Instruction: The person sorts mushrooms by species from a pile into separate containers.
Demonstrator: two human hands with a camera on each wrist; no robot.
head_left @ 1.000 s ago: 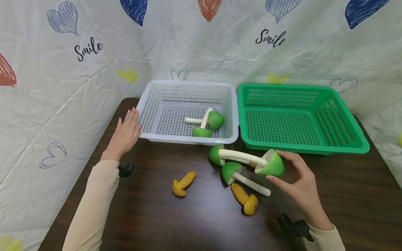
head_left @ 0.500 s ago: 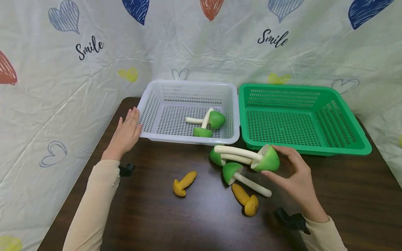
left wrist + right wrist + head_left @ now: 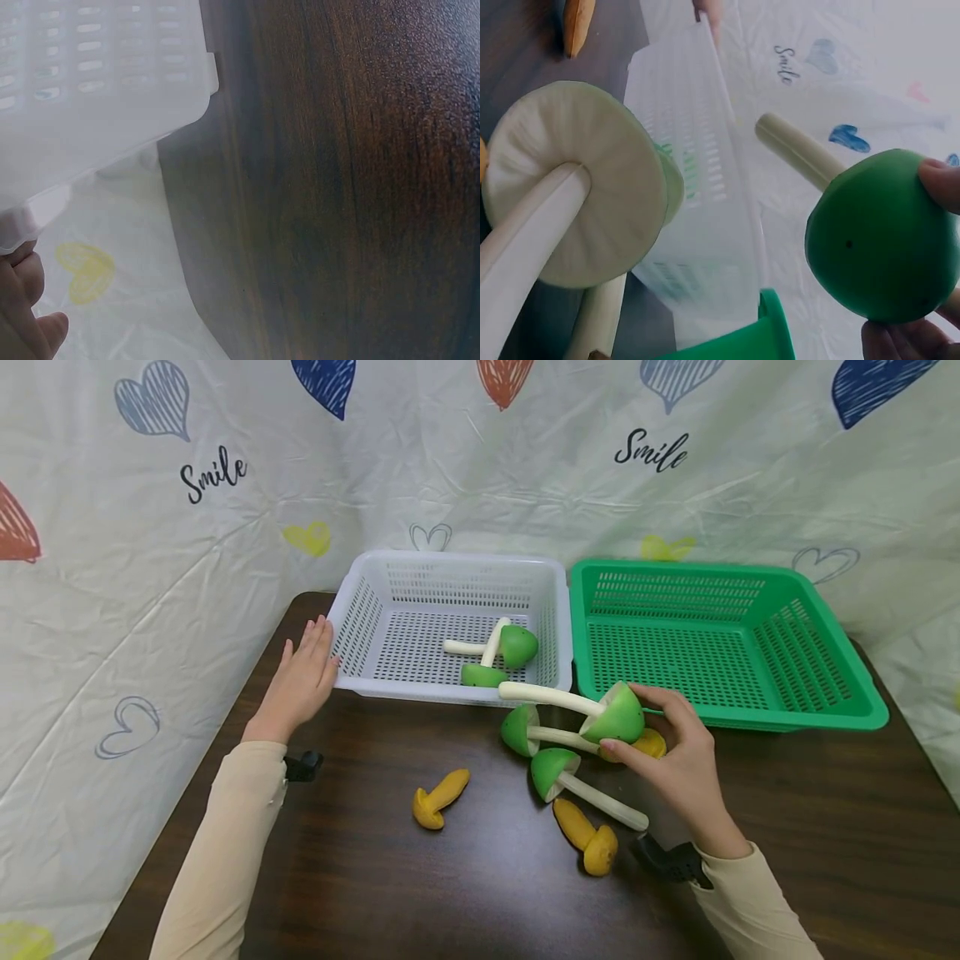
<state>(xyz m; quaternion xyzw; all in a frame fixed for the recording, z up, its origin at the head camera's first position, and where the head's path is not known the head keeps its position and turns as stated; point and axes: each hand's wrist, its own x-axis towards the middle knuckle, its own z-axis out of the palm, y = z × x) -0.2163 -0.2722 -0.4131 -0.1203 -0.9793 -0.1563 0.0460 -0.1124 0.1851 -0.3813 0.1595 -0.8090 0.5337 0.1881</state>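
My right hand (image 3: 686, 760) pinches a toy mushroom (image 3: 618, 717) by its green cap between thumb and fingers; its white stem points left, the tip overlapping the near rim of the white basket (image 3: 405, 690). In the right wrist view the same mushroom's green cap (image 3: 877, 240) shows at the right, thumb on it. My left hand (image 3: 300, 672) rests against the white basket's left rim with fingers straight. Inside that basket lie two green-capped mushrooms (image 3: 517, 646). Below the held one, two more green-capped mushrooms (image 3: 553, 774) lie on the table.
The green basket (image 3: 735, 717) stands right beside the white one. Yellow-brown mushrooms lie on the dark table (image 3: 337, 893): one at left (image 3: 440, 799), another near the front (image 3: 585, 837), and a third (image 3: 651, 743) partly hidden by my right hand. A printed cloth (image 3: 480, 468) hangs behind.
My right hand has carried the green-capped mushroom left and away from me, toward the white basket, exposing part of a yellow-brown mushroom beneath. The left hand has stayed on the rim.
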